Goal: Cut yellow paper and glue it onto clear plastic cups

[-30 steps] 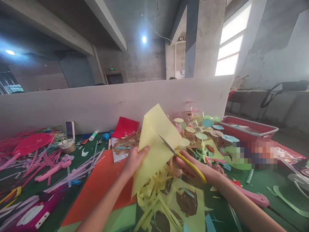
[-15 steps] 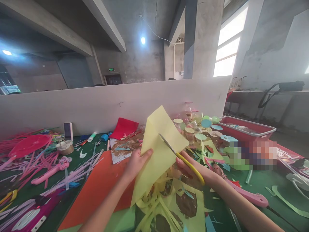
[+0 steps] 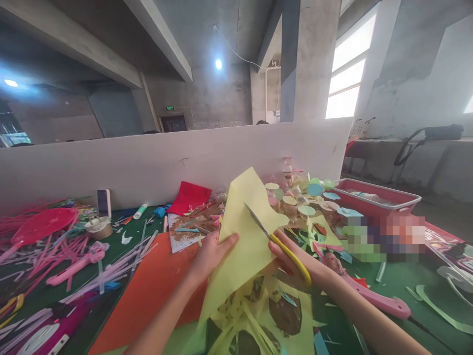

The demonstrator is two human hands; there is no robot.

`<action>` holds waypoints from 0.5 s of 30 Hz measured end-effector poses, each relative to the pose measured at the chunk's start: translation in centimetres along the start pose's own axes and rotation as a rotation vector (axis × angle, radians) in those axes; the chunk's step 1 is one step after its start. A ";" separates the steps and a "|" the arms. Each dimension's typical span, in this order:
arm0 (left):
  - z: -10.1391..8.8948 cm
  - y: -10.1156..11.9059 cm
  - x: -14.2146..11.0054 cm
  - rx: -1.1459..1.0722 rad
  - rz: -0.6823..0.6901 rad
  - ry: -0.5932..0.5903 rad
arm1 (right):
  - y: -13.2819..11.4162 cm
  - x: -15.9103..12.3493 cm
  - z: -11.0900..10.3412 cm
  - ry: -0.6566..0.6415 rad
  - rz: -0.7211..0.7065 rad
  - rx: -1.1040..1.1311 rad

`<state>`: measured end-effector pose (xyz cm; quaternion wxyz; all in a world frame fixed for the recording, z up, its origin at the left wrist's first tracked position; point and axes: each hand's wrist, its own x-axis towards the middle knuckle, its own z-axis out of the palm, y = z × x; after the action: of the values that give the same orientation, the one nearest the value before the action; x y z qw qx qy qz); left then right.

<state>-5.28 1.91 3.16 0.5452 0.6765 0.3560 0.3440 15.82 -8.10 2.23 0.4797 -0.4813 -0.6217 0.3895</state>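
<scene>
Yellow paper sheet (image 3: 246, 246) is hanging above the near edge of the green tabletop (image 3: 401, 281), with the left hand (image 3: 212, 256) pinching it between thumb and fingers, while the right hand (image 3: 295, 259) is gripping yellow-handled scissors (image 3: 271, 236), blades narrowly parted around the paper's edge, mid-cut, calling for steady tension

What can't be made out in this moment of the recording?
Head view:
- Whatever lies under the pixelated patch on the green tabletop: blurred out.
- Finger loops of the yellow-handled scissors: hidden by the right hand.
- Lower blade: hidden behind the yellow paper sheet.
- Yellow paper scrap pile: cut off by the bottom edge.
</scene>
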 end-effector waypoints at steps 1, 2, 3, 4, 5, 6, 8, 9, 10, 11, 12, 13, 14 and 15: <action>0.1 0.1 -0.1 0.002 -0.016 -0.021 | -0.2 -0.1 0.0 -0.003 -0.019 -0.033; 0.2 0.1 -0.2 0.007 -0.029 -0.044 | -0.4 -0.2 0.0 -0.006 -0.033 -0.073; 0.2 0.2 -0.3 0.015 -0.038 -0.064 | -0.5 -0.2 0.0 -0.008 -0.040 -0.112; 0.3 0.2 -0.4 0.026 -0.045 -0.076 | -0.5 -0.2 0.0 -0.006 -0.046 -0.148; 0.4 0.2 -0.4 0.036 -0.049 -0.083 | -0.5 -0.2 -0.1 -0.002 -0.053 -0.174; 0.4 0.2 -0.4 0.042 -0.053 -0.087 | -0.3 -0.1 -0.1 0.005 -0.064 -0.187; 0.5 0.1 -0.4 0.021 -0.060 -0.101 | 0.0 0.0 -0.4 0.012 -0.092 -0.197; 0.5 0.1 -0.4 0.003 -0.057 -0.102 | 0.1 0.0 -0.5 0.011 -0.109 -0.203; 0.5 0.1 -0.4 -0.012 -0.049 -0.095 | 0.3 0.0 -0.7 0.010 -0.124 -0.209; 0.5 0.0 -0.4 -0.019 -0.040 -0.083 | 0.4 0.0 -0.9 0.008 -0.138 -0.215; 0.5 0.1 -0.4 -0.021 -0.032 -0.070 | 0.4 -0.1 -1.1 0.007 -0.149 -0.219; 0.5 0.1 -0.4 -0.018 -0.028 -0.062 | 0.4 -0.2 -1.2 0.006 -0.158 -0.223; 0.5 0.2 -0.4 -0.013 -0.028 -0.061 | 0.4 -0.2 -1.2 0.006 -0.164 -0.226; 0.6 0.3 -0.4 -0.012 -0.034 -0.068 | 0.4 -0.3 -1.3 0.008 -0.169 -0.227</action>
<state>-4.98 1.20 3.31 0.5670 0.6784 0.3465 0.3135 17.16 -8.26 2.07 0.4555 -0.4801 -0.6982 0.2730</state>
